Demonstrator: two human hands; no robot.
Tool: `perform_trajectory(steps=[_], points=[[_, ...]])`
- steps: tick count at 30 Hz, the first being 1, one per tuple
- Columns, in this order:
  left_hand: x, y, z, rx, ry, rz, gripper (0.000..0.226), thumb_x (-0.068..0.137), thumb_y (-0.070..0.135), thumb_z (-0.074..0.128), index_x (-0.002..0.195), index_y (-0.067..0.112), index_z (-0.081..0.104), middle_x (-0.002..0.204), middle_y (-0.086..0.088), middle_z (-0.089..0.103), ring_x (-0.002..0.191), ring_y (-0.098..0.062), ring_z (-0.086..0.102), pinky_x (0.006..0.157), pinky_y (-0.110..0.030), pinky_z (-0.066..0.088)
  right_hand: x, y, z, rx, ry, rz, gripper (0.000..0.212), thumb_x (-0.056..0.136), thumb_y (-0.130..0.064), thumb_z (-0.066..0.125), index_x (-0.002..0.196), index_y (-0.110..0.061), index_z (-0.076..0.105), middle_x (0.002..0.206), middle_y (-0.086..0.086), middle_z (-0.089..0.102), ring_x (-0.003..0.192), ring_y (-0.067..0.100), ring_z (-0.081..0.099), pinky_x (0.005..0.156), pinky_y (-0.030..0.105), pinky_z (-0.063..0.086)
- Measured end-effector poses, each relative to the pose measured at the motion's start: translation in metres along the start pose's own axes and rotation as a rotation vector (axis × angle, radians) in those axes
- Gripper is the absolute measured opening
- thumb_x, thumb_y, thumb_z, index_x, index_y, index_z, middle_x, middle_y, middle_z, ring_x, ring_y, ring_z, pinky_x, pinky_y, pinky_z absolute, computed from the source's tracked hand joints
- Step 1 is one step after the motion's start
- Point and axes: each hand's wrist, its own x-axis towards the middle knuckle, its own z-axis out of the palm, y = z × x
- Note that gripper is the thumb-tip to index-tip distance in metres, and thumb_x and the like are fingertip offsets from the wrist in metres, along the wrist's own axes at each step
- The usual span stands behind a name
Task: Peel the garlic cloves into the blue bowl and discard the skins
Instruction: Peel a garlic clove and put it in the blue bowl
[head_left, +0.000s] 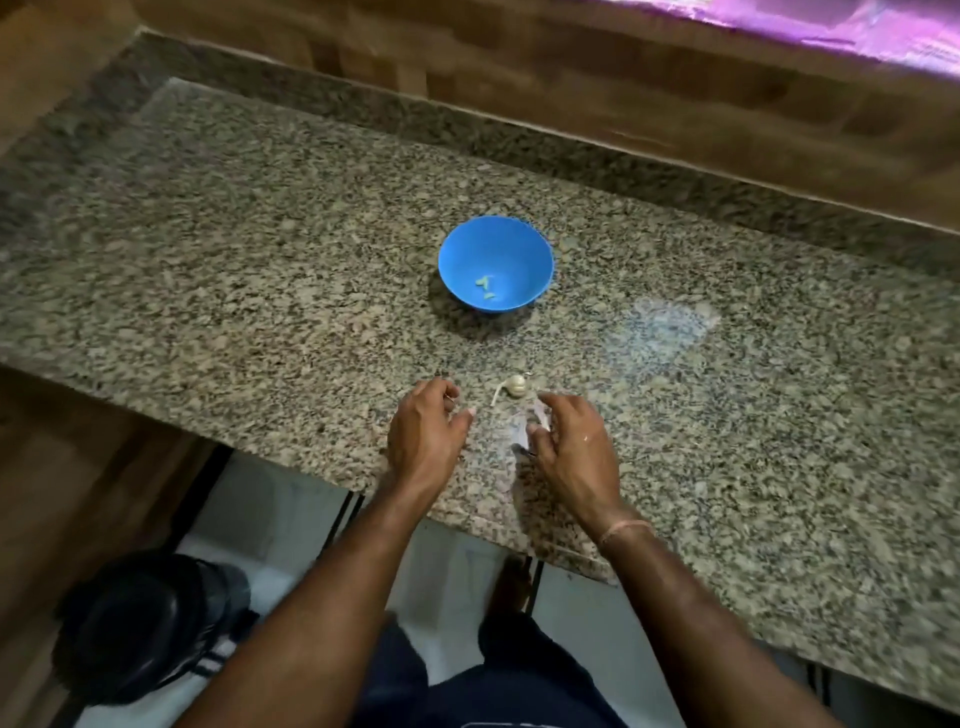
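Note:
A blue bowl (496, 265) stands on the granite counter with a few pale peeled cloves (484, 287) at its bottom. Nearer me lies a small garlic head (515, 386) with a curved stem. My left hand (423, 434) hovers just left of it, fingers curled, nothing visibly in it. My right hand (569, 441) is just right of the garlic, its fingers pinching thin whitish garlic skins (524, 427) against the counter. The frame is slightly blurred.
The speckled granite counter (260, 291) ends in a front edge close to my wrists. A brown tiled wall (571, 83) rises behind. A black bin (150, 623) stands on the floor at lower left, below the counter.

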Motion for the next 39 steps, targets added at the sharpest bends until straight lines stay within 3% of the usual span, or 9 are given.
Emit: perform_trajectory(steps=[7, 10, 19, 25, 27, 30, 33, 35, 39], points=[[0.012, 0.000, 0.018, 0.109, -0.040, 0.118, 0.010, 0.092, 0.015, 0.077, 0.087, 0.016, 0.068, 0.090, 0.005, 0.061, 0.079, -0.012, 0.057, 0.062, -0.020, 0.037, 0.048, 0.014, -0.005, -0.142, -0.022, 0.057, 0.050, 0.098, -0.031, 0.068, 0.144, -0.017, 0.055, 0.136, 0.009, 0.054, 0.124, 0.028, 0.049, 0.099, 0.047, 0.048], [0.013, 0.004, 0.012, 0.071, -0.030, 0.139, 0.007, 0.097, 0.018, 0.071, 0.091, 0.019, 0.067, 0.093, 0.006, 0.061, 0.081, -0.011, 0.057, 0.060, -0.016, 0.034, 0.051, 0.014, -0.003, -0.174, -0.009, 0.073, 0.048, 0.095, -0.033, 0.071, 0.139, -0.018, 0.057, 0.136, 0.007, 0.051, 0.124, 0.028, 0.047, 0.100, 0.046, 0.046], [0.129, 0.077, -0.025, 0.095, 0.222, 0.172, 0.012, 0.095, 0.029, 0.074, 0.105, 0.022, 0.074, 0.106, 0.006, 0.070, 0.089, -0.011, 0.058, 0.069, -0.028, 0.037, 0.057, 0.008, 0.004, -0.187, 0.071, 0.117, 0.034, 0.092, -0.030, 0.072, 0.122, -0.021, 0.060, 0.123, 0.002, 0.050, 0.112, 0.025, 0.048, 0.086, 0.038, 0.038], [0.127, 0.069, -0.022, 0.099, 0.238, 0.290, 0.017, 0.097, 0.021, 0.072, 0.114, 0.019, 0.074, 0.112, 0.001, 0.072, 0.094, -0.007, 0.056, 0.066, -0.014, 0.033, 0.059, 0.015, 0.000, -0.109, 0.056, 0.142, 0.035, 0.095, -0.029, 0.072, 0.128, -0.024, 0.062, 0.131, 0.000, 0.051, 0.117, 0.018, 0.047, 0.096, 0.034, 0.041], [0.095, 0.054, -0.006, 0.045, 0.157, 0.367, 0.016, 0.098, 0.026, 0.070, 0.113, 0.021, 0.071, 0.107, 0.004, 0.067, 0.090, -0.009, 0.058, 0.064, -0.014, 0.034, 0.056, 0.018, -0.001, -0.060, 0.057, 0.148, 0.033, 0.095, -0.027, 0.073, 0.127, -0.024, 0.064, 0.133, -0.001, 0.053, 0.117, 0.016, 0.047, 0.098, 0.036, 0.044], [0.055, 0.026, 0.029, 0.040, -0.139, 0.415, 0.036, 0.098, 0.037, 0.069, 0.132, 0.027, 0.064, 0.117, 0.007, 0.057, 0.105, -0.010, 0.052, 0.075, -0.025, 0.046, 0.052, 0.020, 0.000, -0.021, 0.088, 0.133, 0.034, 0.093, -0.025, 0.075, 0.127, -0.023, 0.067, 0.134, -0.003, 0.055, 0.118, 0.016, 0.048, 0.099, 0.038, 0.046], [0.054, 0.016, 0.050, 0.102, -0.186, 0.479, 0.035, 0.095, 0.026, 0.074, 0.129, 0.028, 0.068, 0.110, 0.008, 0.055, 0.102, -0.011, 0.051, 0.079, -0.034, 0.052, 0.047, 0.024, 0.004, 0.029, 0.100, 0.107, 0.035, 0.092, -0.022, 0.076, 0.126, -0.023, 0.069, 0.134, -0.003, 0.057, 0.120, 0.016, 0.049, 0.100, 0.038, 0.046], [0.057, 0.022, 0.051, -0.052, -0.205, 0.344, 0.029, 0.095, 0.022, 0.074, 0.123, 0.030, 0.072, 0.110, 0.010, 0.062, 0.098, -0.007, 0.058, 0.079, -0.026, 0.055, 0.042, 0.026, 0.003, 0.124, 0.117, 0.108, 0.034, 0.093, -0.019, 0.075, 0.126, -0.023, 0.070, 0.131, -0.006, 0.060, 0.117, 0.008, 0.050, 0.101, 0.036, 0.049], [0.052, 0.053, 0.030, -1.006, -0.528, -0.289, 0.031, 0.094, 0.020, 0.071, 0.125, 0.024, 0.072, 0.113, 0.002, 0.075, 0.096, -0.009, 0.068, 0.082, -0.026, 0.056, 0.034, 0.012, -0.018, 0.686, 0.073, 0.213, 0.030, 0.095, -0.016, 0.075, 0.123, -0.025, 0.072, 0.119, -0.012, 0.071, 0.106, 0.005, 0.068, 0.093, 0.036, 0.061]])
